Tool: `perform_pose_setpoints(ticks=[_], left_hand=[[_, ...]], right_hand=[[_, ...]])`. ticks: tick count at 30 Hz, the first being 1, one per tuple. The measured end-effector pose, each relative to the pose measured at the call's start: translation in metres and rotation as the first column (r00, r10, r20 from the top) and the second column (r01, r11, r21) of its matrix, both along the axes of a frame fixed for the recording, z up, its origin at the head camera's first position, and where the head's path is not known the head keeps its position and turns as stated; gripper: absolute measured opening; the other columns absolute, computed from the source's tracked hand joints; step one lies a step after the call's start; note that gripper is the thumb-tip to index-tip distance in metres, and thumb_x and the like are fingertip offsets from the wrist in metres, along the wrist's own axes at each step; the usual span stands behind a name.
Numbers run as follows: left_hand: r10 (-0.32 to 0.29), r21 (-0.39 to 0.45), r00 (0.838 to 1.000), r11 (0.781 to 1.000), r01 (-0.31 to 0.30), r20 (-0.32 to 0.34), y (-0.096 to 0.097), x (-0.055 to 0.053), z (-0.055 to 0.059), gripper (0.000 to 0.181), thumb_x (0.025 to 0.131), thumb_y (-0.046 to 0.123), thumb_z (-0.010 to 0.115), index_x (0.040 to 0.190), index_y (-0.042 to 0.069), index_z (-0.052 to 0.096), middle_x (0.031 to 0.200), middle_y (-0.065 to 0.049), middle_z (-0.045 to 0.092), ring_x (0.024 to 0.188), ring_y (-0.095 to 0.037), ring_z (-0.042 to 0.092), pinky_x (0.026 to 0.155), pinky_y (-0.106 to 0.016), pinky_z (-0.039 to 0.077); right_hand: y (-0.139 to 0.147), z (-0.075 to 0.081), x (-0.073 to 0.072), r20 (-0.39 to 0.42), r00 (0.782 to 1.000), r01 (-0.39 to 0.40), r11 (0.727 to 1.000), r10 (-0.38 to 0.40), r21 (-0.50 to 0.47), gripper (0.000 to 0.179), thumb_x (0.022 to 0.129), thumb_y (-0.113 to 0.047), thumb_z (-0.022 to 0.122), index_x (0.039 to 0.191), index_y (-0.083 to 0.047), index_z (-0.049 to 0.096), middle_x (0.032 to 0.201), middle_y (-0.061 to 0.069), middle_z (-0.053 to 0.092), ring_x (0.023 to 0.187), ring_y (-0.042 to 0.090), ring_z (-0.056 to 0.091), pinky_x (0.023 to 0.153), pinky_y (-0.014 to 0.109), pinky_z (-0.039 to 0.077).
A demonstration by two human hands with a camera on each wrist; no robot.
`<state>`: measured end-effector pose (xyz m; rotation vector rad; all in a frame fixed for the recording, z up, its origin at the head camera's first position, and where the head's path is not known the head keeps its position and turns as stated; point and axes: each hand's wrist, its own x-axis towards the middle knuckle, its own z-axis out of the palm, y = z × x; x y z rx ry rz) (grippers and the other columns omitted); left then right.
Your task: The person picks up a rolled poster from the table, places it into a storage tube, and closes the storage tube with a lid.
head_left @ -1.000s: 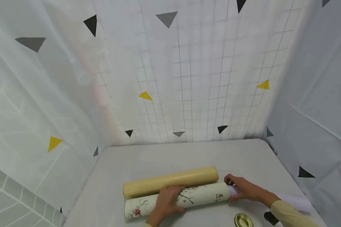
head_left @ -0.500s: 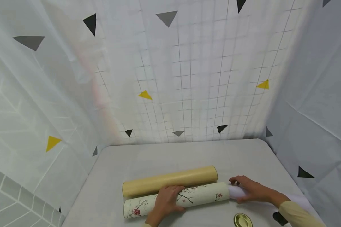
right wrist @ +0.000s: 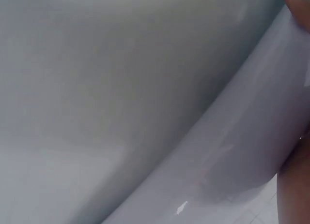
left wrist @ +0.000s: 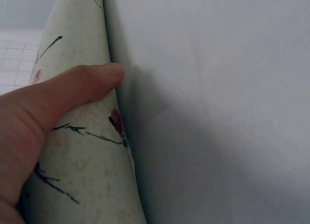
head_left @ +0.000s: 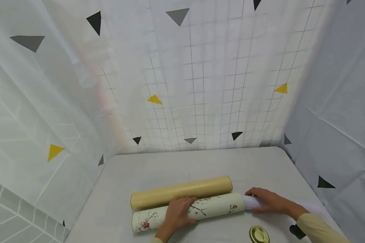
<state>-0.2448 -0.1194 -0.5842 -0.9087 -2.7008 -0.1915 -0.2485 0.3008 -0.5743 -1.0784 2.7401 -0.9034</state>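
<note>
A cardboard tube printed with plum blossoms (head_left: 216, 206) lies across the front of the table in the head view. My left hand (head_left: 177, 214) grips it near its middle, with the thumb (left wrist: 92, 83) laid over its near side in the left wrist view. Out of the tube's right end sticks a glossy pale lilac roll of sheet (head_left: 251, 202), its left part hidden inside. Curled round this roll, just right of the tube's mouth, is my right hand (head_left: 272, 201). The roll (right wrist: 227, 141) runs diagonally through the right wrist view, where a fingertip shows at the top corner.
Right behind the printed tube lies a plain yellow tube (head_left: 182, 192). A round gold-coloured lid (head_left: 259, 235) rests at the front edge of view, left of a dark object (head_left: 297, 232) by the right sleeve. White sheeting (head_left: 213, 111) hangs behind and on both sides.
My right hand has shifted slightly right from the tube's mouth, its fingers loosening and then closing on the roll again. More of the roll shows beside the mouth. The left hand stays put.
</note>
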Motion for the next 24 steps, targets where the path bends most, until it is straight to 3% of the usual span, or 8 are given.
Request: perform_pose_setpoints(ticks=[7, 14, 24], left_hand=[[-0.009, -0.001, 1.000, 1.000, 0.009, -0.010, 0.000, 0.002, 0.002, 0.085, 0.053, 0.060, 0.095, 0.126, 0.026, 0.069, 0.118, 0.014, 0.077, 0.102, -0.007, 0.073, 0.086, -0.028, 0.055], [-0.002, 0.001, 1.000, 1.000, 0.002, 0.001, 0.001, 0.002, 0.002, 0.084, 0.053, 0.059, 0.095, 0.125, 0.027, 0.069, 0.117, 0.014, 0.077, 0.102, -0.006, 0.073, 0.085, -0.027, 0.055], [-0.013, 0.013, 1.000, 1.000, 0.014, -0.025, 0.000, 0.002, 0.004, 0.084, 0.051, 0.058, 0.095, 0.124, 0.026, 0.070, 0.116, 0.014, 0.077, 0.100, -0.007, 0.073, 0.084, -0.026, 0.055]], right_hand=[[-0.017, -0.002, -0.006, 0.023, 1.000, 0.008, 1.000, -0.009, 0.013, 0.063, 0.086, -0.040, 0.083, 0.134, -0.009, 0.057, 0.125, 0.004, 0.070, 0.114, 0.012, 0.065, 0.093, 0.028, 0.053], [-0.026, -0.002, -0.009, 0.081, 0.996, -0.025, 1.000, 0.024, 0.005, 0.069, 0.085, -0.038, 0.083, 0.138, -0.006, 0.052, 0.126, 0.006, 0.069, 0.114, 0.006, 0.063, 0.093, 0.027, 0.054], [-0.014, 0.006, 0.000, -0.008, 0.998, 0.064, 0.997, -0.064, 0.038, 0.071, 0.082, -0.044, 0.086, 0.135, -0.007, 0.056, 0.124, 0.005, 0.066, 0.109, 0.020, 0.061, 0.089, 0.030, 0.051]])
